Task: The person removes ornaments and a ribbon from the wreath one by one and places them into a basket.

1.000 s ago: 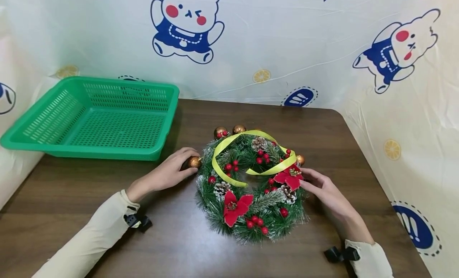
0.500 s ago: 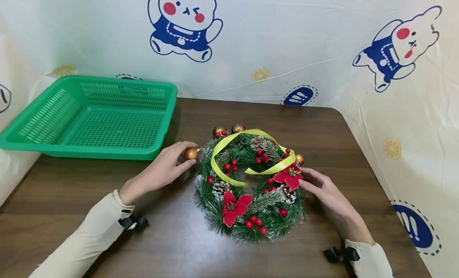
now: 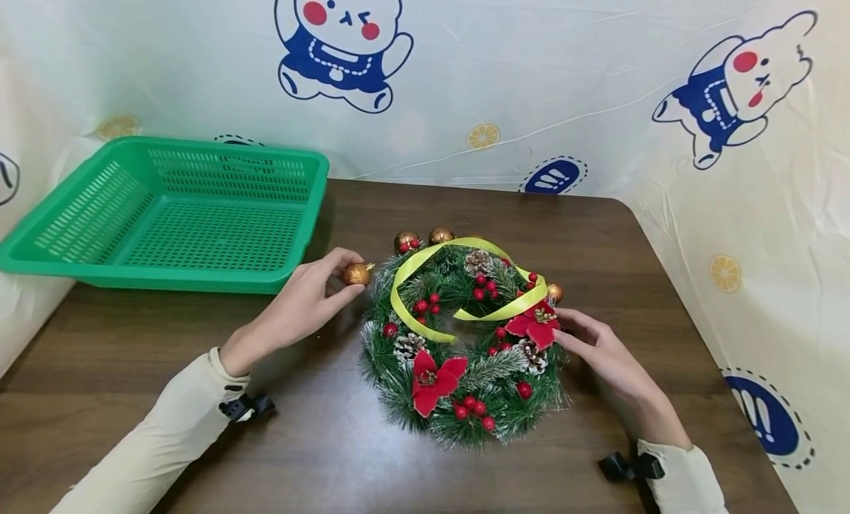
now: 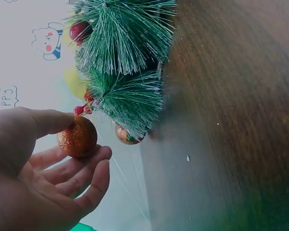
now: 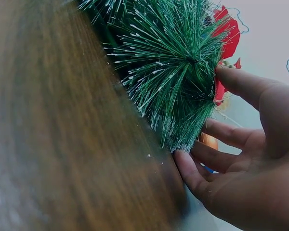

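A round green wreath [image 3: 494,370] with red berries, pinecones and red poinsettias lies on the table, a loose yellow ribbon [image 3: 410,267] across its top. Just off its left side, my left hand [image 3: 292,307] pinches a glittery gold bauble [image 3: 357,273] between thumb and fingers. The left wrist view shows that bauble [image 4: 78,137] held above the tabletop, the other fingers loosely bent below. My right hand [image 3: 614,363] holds the wreath's right edge, thumb at a red poinsettia [image 3: 534,324]. In the right wrist view its fingers [image 5: 190,171] curl at the underside of the greenery.
Behind the wreath sit two copper-coloured baubles [image 3: 441,236], and another gold bauble [image 3: 554,292] shows at its right edge. A green plastic basket [image 3: 285,282] stands at the back left. A white sheet printed with cartoon bears [image 3: 345,57] hangs behind the wooden table [image 3: 319,440].
My left hand has lifted the gold bauble from the table and turned it, so its cap now points up and right. My right hand stays on the wreath.
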`<state>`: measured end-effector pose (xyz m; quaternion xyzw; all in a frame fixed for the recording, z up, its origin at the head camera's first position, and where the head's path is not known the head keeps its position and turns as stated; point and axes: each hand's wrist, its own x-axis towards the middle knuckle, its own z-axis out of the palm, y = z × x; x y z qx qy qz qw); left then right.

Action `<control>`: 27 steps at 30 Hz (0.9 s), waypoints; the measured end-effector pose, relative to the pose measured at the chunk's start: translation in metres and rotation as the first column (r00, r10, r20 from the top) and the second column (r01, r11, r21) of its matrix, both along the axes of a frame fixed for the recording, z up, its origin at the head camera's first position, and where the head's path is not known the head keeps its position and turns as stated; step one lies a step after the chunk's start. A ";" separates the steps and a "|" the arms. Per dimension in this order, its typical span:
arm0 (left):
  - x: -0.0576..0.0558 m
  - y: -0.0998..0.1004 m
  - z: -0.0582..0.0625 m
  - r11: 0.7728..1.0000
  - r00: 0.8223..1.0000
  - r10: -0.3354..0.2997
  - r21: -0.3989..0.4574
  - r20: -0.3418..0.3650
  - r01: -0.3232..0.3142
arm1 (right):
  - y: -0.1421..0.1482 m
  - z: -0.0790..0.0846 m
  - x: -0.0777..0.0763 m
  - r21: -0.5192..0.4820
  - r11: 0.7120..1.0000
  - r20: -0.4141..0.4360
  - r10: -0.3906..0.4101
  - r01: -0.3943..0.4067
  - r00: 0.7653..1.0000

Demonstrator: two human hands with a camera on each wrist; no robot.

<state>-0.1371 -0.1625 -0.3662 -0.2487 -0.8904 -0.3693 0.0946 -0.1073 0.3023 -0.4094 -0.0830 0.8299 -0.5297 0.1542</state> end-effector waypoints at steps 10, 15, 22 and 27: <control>0.002 0.003 0.004 0.995 0.996 0.075 0.075 -0.042 -0.072 | 0.001 0.001 0.001 0.007 1.000 0.001 0.001 -0.001 1.000; 0.005 0.004 0.007 0.991 0.996 0.084 0.103 -0.041 -0.080 | 0.002 0.000 0.001 0.011 1.000 0.002 0.001 -0.001 1.000; 0.008 0.005 0.013 0.990 0.994 0.092 0.116 -0.052 -0.085 | 0.002 0.000 0.000 0.017 1.000 0.001 0.002 -0.002 1.000; 0.009 0.003 0.020 0.989 0.991 0.103 0.119 -0.085 -0.092 | 0.001 0.001 0.001 0.021 1.000 0.005 -0.003 0.003 1.000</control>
